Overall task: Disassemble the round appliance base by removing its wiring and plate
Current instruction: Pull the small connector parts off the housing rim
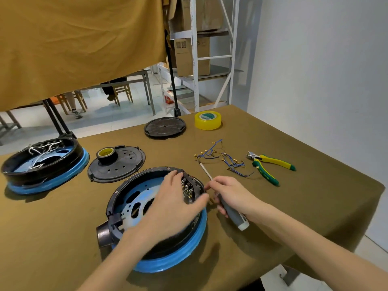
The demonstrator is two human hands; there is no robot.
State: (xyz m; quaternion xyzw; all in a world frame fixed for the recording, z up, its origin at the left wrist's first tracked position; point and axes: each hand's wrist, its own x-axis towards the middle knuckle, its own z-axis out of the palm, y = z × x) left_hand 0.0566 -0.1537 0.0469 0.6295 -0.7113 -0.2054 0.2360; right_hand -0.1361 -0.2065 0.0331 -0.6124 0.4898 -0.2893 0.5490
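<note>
A round black appliance base [126, 198] with a blue rim and a blue inner plate lies on the table in front of me. My left hand [174, 204] rests inside it, fingers curled over the terminal block [190, 189] at its right rim and thumb outside the rim. My right hand [228, 192] grips a grey-handled screwdriver [235, 215] just right of the base, shaft pointing away. A loose bundle of blue wires with brass terminals [222, 158] lies on the cloth beyond.
A second base [42, 164] holding white wires sits at the left. Two black round covers [117, 164] [165, 127] lie behind, one carrying a black tape roll [106, 154]. Yellow tape [207, 120] and yellow-green cutters [268, 164] lie at the right.
</note>
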